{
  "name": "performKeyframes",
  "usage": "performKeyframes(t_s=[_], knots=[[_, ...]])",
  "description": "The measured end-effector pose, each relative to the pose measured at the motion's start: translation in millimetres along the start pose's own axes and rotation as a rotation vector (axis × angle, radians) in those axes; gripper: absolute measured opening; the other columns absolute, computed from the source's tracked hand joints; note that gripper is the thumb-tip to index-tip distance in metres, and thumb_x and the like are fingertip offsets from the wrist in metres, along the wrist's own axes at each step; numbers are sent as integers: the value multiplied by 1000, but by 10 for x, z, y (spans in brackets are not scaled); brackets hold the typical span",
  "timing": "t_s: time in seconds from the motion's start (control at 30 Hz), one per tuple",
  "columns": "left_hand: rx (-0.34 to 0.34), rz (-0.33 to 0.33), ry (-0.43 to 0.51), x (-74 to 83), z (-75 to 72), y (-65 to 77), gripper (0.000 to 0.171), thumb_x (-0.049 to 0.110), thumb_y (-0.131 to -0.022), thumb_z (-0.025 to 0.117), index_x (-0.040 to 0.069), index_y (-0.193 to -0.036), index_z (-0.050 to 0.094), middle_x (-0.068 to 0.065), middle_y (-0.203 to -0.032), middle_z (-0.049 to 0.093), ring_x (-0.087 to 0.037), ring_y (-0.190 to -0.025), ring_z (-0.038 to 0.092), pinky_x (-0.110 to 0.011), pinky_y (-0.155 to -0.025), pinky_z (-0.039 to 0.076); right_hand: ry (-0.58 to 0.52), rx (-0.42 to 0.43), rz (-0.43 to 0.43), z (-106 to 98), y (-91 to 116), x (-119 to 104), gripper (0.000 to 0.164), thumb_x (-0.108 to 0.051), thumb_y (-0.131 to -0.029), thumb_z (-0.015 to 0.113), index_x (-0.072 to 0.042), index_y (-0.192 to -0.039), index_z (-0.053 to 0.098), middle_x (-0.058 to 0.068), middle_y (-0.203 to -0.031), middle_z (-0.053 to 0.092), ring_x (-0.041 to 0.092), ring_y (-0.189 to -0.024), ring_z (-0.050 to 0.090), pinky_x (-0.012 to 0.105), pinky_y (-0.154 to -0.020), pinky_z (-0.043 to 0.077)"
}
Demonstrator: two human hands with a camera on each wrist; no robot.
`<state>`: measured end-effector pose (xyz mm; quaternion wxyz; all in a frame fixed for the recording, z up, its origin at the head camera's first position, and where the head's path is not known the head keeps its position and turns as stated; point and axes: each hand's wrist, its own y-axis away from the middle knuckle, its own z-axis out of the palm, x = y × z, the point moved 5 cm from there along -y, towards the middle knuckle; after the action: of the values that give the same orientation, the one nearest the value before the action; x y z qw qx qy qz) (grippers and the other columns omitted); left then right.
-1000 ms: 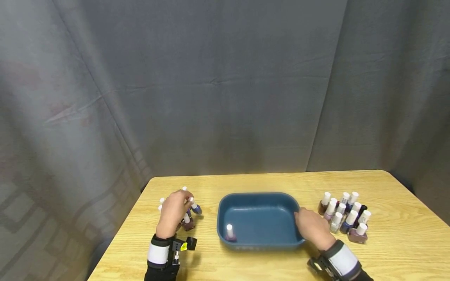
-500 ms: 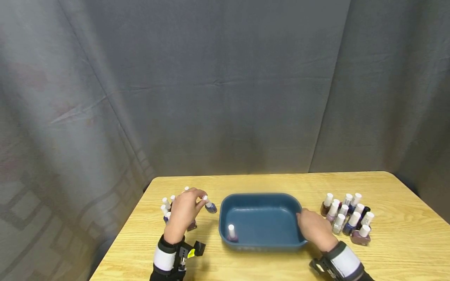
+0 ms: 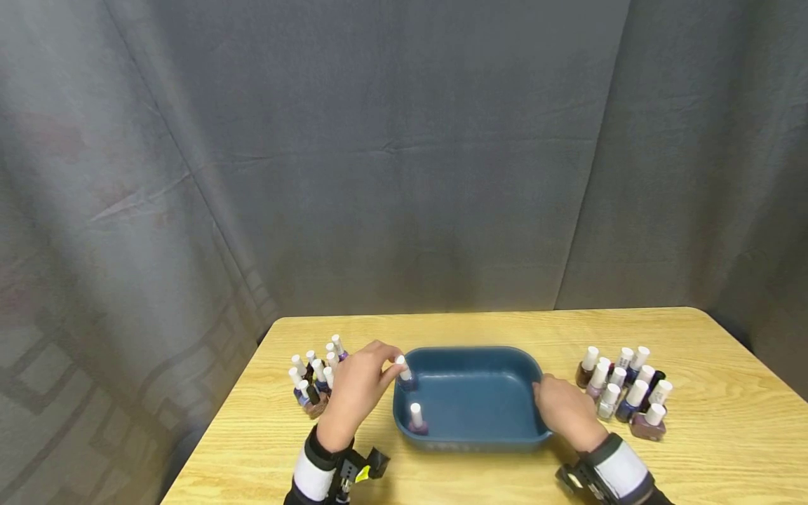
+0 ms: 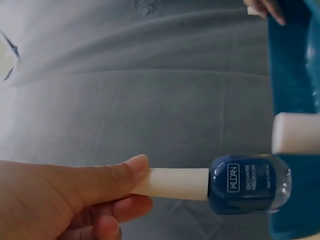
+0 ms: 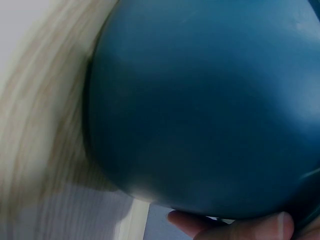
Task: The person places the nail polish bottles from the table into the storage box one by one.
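Note:
My left hand (image 3: pixel 361 379) pinches the white cap of a dark blue nail polish bottle (image 4: pixel 245 184) between thumb and fingers. In the head view that bottle overlaps the left end of a blue plastic tub (image 3: pixel 473 443). A second nail polish bottle, mauve with a white cap (image 3: pixel 416 414), stands inside the tub near its front left corner. On the opposite side my right hand (image 3: pixel 564 410) grips the tub's right rim. The right wrist view shows its fingers (image 5: pixel 265 227) against the tub's edge, beside the smooth outer wall.
Several nail polish bottles (image 3: pixel 318 375) cluster on the wooden table (image 3: pixel 233 449) left of my left hand. Another group of bottles (image 3: pixel 625 393), mostly white-capped, stands right of the tub. A grey curtain (image 3: pixel 410 175) hangs behind the table.
My left hand has carried the blue nail polish bottle rightward from the left cluster to the tub's left end. My right hand has stayed at the tub's right rim.

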<state>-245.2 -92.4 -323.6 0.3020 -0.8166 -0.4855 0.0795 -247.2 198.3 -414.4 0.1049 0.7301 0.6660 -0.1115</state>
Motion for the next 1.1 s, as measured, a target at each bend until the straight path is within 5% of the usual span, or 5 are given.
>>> performKeyframes(t_s=[0.33,1.1], knots=[[-115,55,-49,77,305,41,11,28,-73,75,20,-75,69,9,-70,62,-7,-59,59,-22,-47,40,0,11,-9,18,-8,11,26,-18,-93,44,6,-91,56,16,-72,59,26,-63,57,41,-49,42],[-267,70,-79,82,395,59,13,30,-70,77,21,-68,67,12,-63,62,-5,-55,54,-20,-45,36,-2,16,-14,17,-9,15,26,-18,-93,45,5,-91,56,17,-73,60,27,-64,58,42,-49,42]])
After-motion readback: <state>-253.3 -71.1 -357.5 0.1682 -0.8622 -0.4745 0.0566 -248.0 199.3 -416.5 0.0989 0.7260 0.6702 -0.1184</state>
